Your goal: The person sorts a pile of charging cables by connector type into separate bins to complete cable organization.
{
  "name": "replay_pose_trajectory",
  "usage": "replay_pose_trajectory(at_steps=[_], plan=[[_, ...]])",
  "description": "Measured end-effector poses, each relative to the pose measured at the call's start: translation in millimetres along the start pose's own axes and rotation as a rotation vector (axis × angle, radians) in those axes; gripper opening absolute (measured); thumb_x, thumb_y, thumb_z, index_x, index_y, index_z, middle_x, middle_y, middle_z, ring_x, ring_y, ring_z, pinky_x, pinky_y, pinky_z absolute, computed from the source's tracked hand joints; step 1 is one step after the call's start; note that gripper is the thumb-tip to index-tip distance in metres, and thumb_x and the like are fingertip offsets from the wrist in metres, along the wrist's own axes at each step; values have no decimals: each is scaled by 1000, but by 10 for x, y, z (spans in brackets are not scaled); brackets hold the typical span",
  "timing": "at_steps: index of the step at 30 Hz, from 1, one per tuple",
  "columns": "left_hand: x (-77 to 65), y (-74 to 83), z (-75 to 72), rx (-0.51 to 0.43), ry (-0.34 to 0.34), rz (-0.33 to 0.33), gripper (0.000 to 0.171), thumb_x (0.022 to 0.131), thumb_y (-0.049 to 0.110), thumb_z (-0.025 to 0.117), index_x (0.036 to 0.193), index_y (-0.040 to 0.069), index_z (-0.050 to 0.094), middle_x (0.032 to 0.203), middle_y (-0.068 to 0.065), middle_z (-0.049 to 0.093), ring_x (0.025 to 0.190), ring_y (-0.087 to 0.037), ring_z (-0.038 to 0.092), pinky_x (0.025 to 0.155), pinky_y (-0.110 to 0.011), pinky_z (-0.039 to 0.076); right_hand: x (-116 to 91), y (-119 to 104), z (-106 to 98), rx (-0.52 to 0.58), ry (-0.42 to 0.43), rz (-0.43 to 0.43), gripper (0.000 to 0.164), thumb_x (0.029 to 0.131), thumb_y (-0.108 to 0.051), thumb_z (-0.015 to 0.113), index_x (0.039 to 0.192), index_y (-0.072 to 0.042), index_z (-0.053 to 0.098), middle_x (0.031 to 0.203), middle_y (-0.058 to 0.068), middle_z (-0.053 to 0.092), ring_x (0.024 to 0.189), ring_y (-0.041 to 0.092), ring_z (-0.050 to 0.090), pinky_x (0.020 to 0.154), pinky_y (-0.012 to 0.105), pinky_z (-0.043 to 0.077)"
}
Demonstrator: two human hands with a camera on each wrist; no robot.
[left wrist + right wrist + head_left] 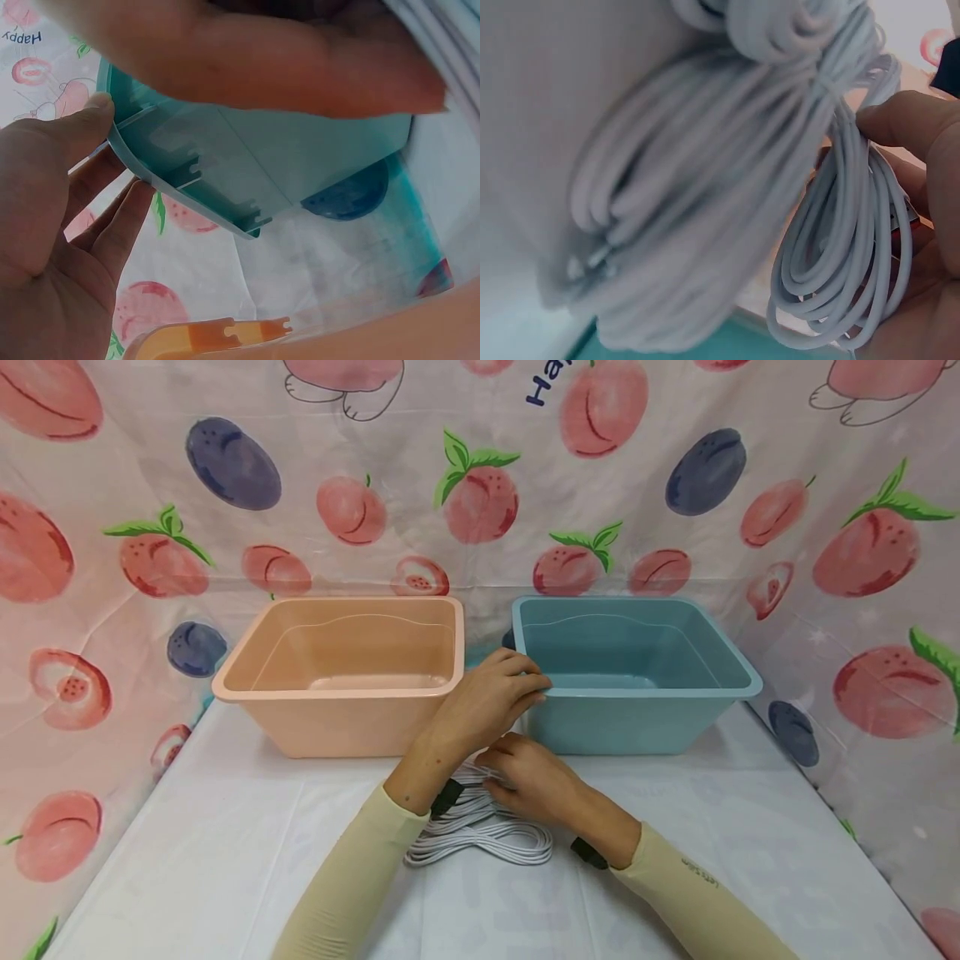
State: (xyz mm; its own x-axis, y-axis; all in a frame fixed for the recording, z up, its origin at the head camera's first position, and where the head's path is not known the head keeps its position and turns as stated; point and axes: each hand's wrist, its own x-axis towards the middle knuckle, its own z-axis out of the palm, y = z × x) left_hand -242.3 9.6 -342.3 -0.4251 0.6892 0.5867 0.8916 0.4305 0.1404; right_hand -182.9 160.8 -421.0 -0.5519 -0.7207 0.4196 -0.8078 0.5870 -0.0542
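Steadying the peach tub is not needed; it stands upright at the left, so just avoid knocking its near right corner. Your left hand pinches the blue tub by the near left corner of its rim, thumb on one side, fingers on the other; hold it lightly, without a pull that could tip or slide it. The white cable pile lies on the tabletop in front of the tubs. Your right hand has one coil clamped between thumb and fingers; keep all its strands together at the gathered neck and ease it away from its neighbours, so no loop snags.

Count two tubs, one peach and one blue, two hands on separate things, and at least two white coils; they overlap too much for you to tally exactly.
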Motion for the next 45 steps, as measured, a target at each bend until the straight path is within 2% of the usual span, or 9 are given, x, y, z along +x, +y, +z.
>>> replay_pose_trajectory(at_steps=[9,19,24,33,45], plan=[[-1,-10,3,14,-3,2,19,106,20,69,120,14,81,119,0,71,121,-20,60,104,-30,52,-19,13,-228,-42,-27,18,23,85,-10,85,106,-8,75,105,4,71,100,23,68,88,36,58],[-13,5,5,26,2,9,19,105,21,70,120,14,81,118,0,72,120,-20,60,102,-30,53,-92,45,-483,-63,-45,53,25,83,-9,88,104,-7,75,101,2,70,93,19,66,80,32,59],[-7,5,6,27,4,10,19,105,20,71,120,14,81,118,0,72,120,-20,60,101,-30,53,-117,70,-577,-88,-51,71,25,83,-10,89,105,-8,76,103,2,71,96,20,68,81,33,60],[11,-5,6,26,-2,10,20,104,20,71,120,13,81,117,0,72,119,-20,61,102,-29,52,-161,120,-728,-67,-63,109,26,82,-8,89,106,-8,77,103,2,72,95,20,68,81,37,61],[0,-11,12,21,8,21,19,104,20,72,119,14,81,117,0,72,118,-20,61,101,-29,53,-259,117,-1014,-65,-40,123,28,80,-3,89,105,-9,78,101,0,71,94,20,68,79,38,60]])
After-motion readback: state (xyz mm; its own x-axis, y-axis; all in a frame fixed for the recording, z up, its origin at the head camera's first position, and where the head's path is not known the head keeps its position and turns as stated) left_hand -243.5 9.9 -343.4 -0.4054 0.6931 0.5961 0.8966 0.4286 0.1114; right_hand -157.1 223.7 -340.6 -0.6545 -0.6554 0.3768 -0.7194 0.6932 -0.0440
